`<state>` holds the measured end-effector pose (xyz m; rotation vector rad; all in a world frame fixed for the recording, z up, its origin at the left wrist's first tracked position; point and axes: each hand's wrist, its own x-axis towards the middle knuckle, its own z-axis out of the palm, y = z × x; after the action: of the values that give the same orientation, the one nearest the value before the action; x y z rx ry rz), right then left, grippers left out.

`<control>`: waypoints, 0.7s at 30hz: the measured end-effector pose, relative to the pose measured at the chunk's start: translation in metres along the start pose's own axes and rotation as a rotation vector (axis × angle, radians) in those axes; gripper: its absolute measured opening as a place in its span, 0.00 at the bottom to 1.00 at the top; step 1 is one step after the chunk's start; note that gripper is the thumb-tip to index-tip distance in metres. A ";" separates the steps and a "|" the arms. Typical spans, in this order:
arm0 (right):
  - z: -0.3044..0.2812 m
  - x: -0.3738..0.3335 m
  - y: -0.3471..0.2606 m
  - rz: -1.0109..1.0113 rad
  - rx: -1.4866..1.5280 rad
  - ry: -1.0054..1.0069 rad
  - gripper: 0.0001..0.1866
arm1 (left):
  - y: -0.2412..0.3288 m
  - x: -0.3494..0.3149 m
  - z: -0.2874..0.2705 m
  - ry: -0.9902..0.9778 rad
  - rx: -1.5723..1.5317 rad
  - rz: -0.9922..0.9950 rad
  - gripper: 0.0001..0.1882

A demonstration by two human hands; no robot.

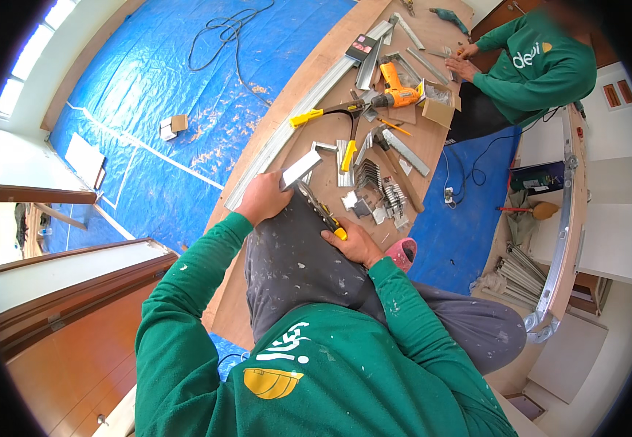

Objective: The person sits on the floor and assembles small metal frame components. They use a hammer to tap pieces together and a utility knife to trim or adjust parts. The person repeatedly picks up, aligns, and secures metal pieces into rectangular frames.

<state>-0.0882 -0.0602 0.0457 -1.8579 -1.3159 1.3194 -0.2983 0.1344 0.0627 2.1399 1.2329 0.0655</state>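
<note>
My left hand is closed around a short, bright metal channel piece, raised above my left thigh. In my right hand is a hand tool with a yellow grip and dark metal jaws, like snips. Its jaws point up and left toward the metal piece; whether they touch it I cannot tell. Just beyond my hands, on the wooden board, lie several small bent metal brackets. A hammer with a wooden handle is beside them.
An orange drill, a yellow-gripped cutter, an orange pencil, an open cardboard box and long metal channels lie across the board. A co-worker in green sits at far right. Blue sheeting covers the floor.
</note>
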 end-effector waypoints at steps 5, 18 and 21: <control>-0.001 0.000 0.000 0.004 0.005 0.003 0.42 | 0.002 0.000 -0.001 -0.003 0.010 -0.012 0.17; -0.002 0.001 0.000 0.009 0.004 -0.014 0.43 | 0.003 0.000 -0.002 0.018 -0.002 -0.014 0.19; -0.002 0.000 -0.001 0.011 0.020 -0.023 0.43 | 0.003 0.000 -0.003 0.019 -0.013 -0.010 0.19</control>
<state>-0.0864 -0.0590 0.0475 -1.8435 -1.3012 1.3588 -0.2975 0.1347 0.0664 2.1264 1.2506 0.0893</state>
